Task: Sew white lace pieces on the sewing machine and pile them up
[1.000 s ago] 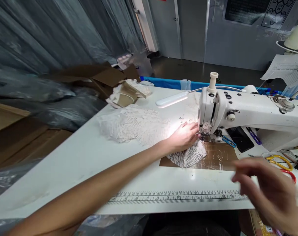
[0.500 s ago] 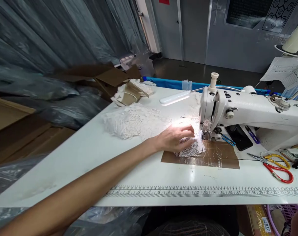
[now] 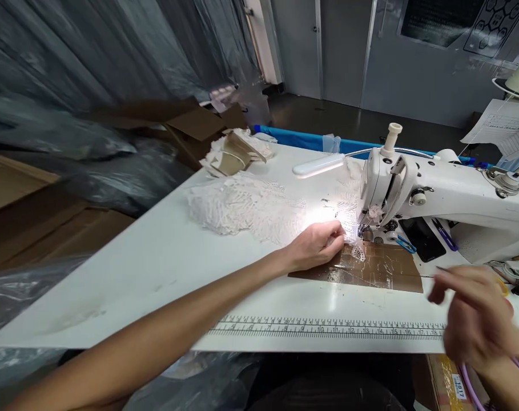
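Observation:
White lace fabric (image 3: 348, 220) lies under the needle area of a white sewing machine (image 3: 465, 191), with a small lace corner (image 3: 358, 252) poking out over a brown taped patch (image 3: 383, 268). My left hand (image 3: 317, 245) pinches the lace just left of the needle, its fingertips closed on the edge. Motion blurs my right hand (image 3: 477, 314), raised over the table at the right, in front of the scissors (image 3: 504, 285), which it mostly hides. Whether it holds anything does not show. A heap of white lace (image 3: 242, 205) spreads left of my left hand.
A printed ruler (image 3: 328, 328) runs along the table's front edge. Under the machine arm lie a black phone (image 3: 424, 240) and blue thread snips (image 3: 406, 244). A lamp (image 3: 319, 165) reaches over the table. Cardboard boxes (image 3: 194, 123) stand at the left.
My right hand has come into view at the lower right, over the scissors. My left hand has drawn in from spread fingers over the lace to a pinch. The view has shifted slightly.

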A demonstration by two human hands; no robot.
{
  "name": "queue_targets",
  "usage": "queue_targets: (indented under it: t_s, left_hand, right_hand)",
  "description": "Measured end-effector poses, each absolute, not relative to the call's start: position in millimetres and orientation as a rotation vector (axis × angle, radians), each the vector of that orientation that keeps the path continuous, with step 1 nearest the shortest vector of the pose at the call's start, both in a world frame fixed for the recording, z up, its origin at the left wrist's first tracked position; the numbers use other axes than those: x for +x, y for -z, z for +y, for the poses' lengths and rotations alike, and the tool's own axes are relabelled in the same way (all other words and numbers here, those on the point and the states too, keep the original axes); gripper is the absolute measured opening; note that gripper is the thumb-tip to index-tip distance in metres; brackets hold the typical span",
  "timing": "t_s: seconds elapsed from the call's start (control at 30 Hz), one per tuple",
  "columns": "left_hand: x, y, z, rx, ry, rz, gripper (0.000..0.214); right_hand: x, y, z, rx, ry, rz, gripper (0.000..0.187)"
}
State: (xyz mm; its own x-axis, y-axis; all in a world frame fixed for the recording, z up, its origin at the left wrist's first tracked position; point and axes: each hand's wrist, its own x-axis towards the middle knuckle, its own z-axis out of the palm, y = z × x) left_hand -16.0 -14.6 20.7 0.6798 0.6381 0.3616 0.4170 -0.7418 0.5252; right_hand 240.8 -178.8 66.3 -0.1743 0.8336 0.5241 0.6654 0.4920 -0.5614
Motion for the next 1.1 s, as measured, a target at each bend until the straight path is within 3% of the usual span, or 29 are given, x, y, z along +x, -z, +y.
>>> queue_targets:
  t_s: [0.1, 0.3, 0.43, 0.57, 0.73, 0.9, 1.1]
  left_hand:
    - [-13.9, -18.2, -18.6, 2.412, -0.867, 0.863, 0.021]
    - [-12.1, -11.2, -24.3, 2.671, -1.118, 0.661, 0.018]
    - [-14.3, -5.7, -23.4, 2.96, -0.962, 0.322, 0.021]
    - [-20.7, -5.6, -23.3, 2.921, -0.759, 0.383, 0.016]
    - [-20.3, -6.0, -25.4, 2.871, -0.849, 0.286, 0.017]
    - [-17.0, -4.5, -27.5, 3.031, -0.896, 0.289, 0.018]
    - [-18.9, -5.9, -27.3, 3.092, -0.866, 0.292, 0.022]
  right_hand:
    - [230.8, -41.2, -135.3, -1.064, -0.104, -2.24, 0.027]
    - [208.9, -6.6, -103.0, -1.282, -0.005, -2.426, 0.032]
    - [187.2, -7.8, -115.0, -1.463, -0.097, -2.391, 0.033]
    - [181.3, -13.7, -120.9, -1.468, -0.239, -2.394, 0.029]
    - [188.0, -15.1, -123.1, -1.432, -0.271, -2.401, 0.03]
    - [209.4, -16.8, -100.8, -1.337, -0.574, -2.277, 0.031]
    - [212.3, -21.5, -69.3, -1.457, -0.332, -2.569, 0.036]
